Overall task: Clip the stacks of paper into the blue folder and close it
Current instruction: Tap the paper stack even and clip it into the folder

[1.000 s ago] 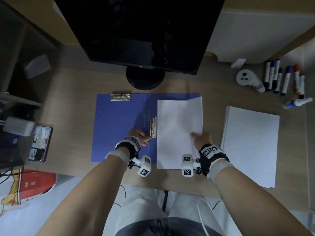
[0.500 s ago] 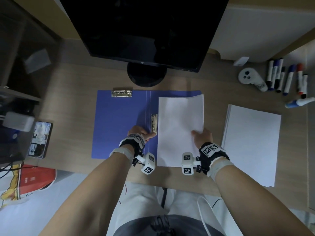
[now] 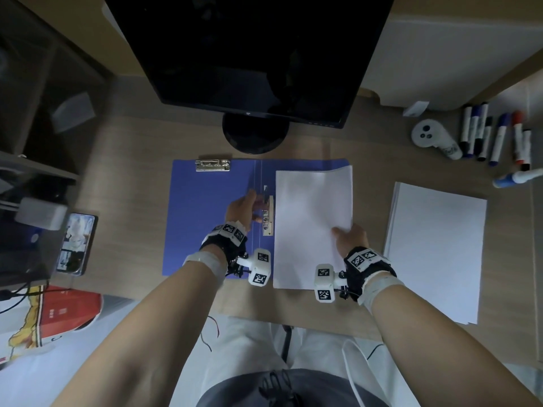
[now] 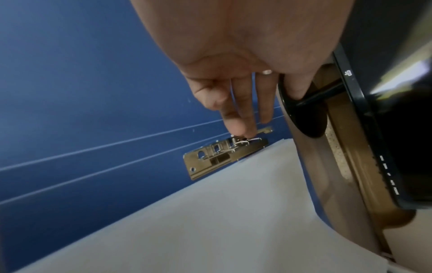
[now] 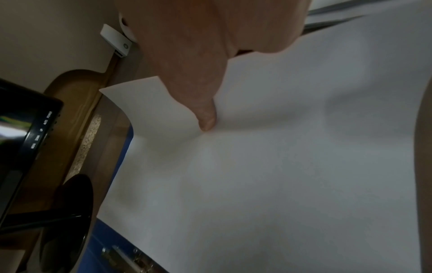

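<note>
paper stack (image 3: 313,227) on folder's (image 3: 205,218) right half | second stack (image 3: 435,254) right of folder

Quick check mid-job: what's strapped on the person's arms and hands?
Both forearms are bare, no sleeves. The left hand and right hand each wear a black wrist strap with white square-patterned marker tags, a white band behind it, and a white tagged camera block on the inner side.

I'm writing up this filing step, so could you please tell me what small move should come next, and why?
Probably slide the paper left under the spine clip. The left hand has fingers on the clip's lever, the right hand holds the paper's right edge, and the paper lies beside the clip.
</note>
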Demonstrator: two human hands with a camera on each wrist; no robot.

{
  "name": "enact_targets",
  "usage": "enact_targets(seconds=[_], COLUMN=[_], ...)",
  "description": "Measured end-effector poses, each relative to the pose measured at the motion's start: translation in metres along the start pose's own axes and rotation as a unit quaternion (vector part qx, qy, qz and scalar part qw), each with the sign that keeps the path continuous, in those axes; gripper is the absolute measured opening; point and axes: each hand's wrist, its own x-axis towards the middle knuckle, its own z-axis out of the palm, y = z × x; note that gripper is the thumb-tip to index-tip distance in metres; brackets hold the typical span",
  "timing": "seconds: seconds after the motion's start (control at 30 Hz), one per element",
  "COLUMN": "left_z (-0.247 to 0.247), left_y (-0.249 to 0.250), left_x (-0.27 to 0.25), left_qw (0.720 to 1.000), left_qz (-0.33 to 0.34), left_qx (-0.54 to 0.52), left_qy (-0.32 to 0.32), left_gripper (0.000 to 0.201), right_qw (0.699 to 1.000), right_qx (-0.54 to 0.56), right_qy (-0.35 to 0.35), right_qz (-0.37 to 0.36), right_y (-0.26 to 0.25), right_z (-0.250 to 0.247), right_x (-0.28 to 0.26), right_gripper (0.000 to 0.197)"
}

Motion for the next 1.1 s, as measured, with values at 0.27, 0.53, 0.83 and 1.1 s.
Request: enact_targets(seconds=[0.27, 0.53, 0.83, 1.1], left_z=[0.000, 0.005, 0.007, 0.006], left_y=[-0.007, -0.025, -0.033, -0.028], left_x=[0.016, -0.001, 0.001, -0.003], left_qw=[0.983, 0.971, 0.958, 0.948], left_qz=[0.049, -0.030, -0.043, -0.061], left_qx=[0.177, 0.235, 0.273, 0.300], left_qy=[-0.023, -0.033, -0.073, -0.086], left_gripper=[0.043, 0.030, 0.046, 0.055], right_qw=[1.000, 0.998, 0.994, 0.993], right_qx=[-0.001, 0.054, 0.067, 0.099], right_qy=[0.002, -0.024, -0.055, -0.054], right_qz=[-0.008, -0.035, -0.061, -0.043], right_y=[-0.003, 0.001, -0.007, -0.006], right_z=[0.000, -0.013, -0.024, -0.025], right_x=[-0.005, -0.011, -0.020, -0.021], right_gripper=[0.046, 0.039, 0.044, 0.052])
